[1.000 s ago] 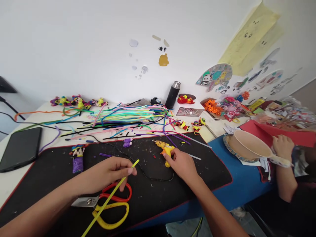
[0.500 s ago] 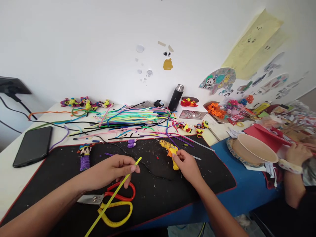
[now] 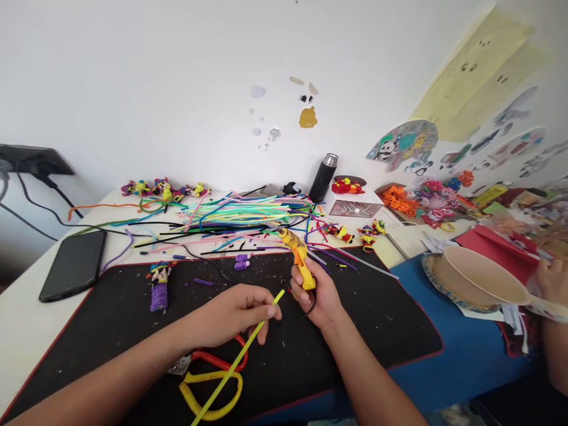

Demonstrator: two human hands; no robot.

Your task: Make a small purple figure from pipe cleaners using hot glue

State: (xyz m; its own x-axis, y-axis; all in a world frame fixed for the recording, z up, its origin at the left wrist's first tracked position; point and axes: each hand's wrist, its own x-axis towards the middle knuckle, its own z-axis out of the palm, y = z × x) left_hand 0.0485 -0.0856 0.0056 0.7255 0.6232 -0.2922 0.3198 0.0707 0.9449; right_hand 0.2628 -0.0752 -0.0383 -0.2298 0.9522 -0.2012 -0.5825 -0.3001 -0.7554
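Note:
Between the thumb and fingers of my left hand point(image 3: 242, 316) is a yellow pipe cleaner point(image 3: 239, 357), its tip pointing up to the right. My right hand point(image 3: 320, 290) grips a yellow hot glue gun point(image 3: 298, 254) by its handle, nozzle up and to the left, raised over the black mat point(image 3: 368, 319). Scissors point(image 3: 213, 378) with one red and one yellow handle lie below my left hand, their blades mostly hidden by my forearm. A small figure with a purple wrapped body point(image 3: 158, 290) and a little purple coiled piece point(image 3: 242, 261) rest on the mat.
A heap of coloured pipe cleaners point(image 3: 248, 212) spreads behind the mat. A phone point(image 3: 73, 266) lies left. A black flask point(image 3: 323, 177) and a white box point(image 3: 355, 204) stand at the back. To the right are a bowl point(image 3: 479, 275) and another person's hand point(image 3: 552, 278).
My right hand has lifted the glue gun off the mat and wrapped its fingers round the handle. My left hand, holding the pipe cleaner, has moved right, closer to it.

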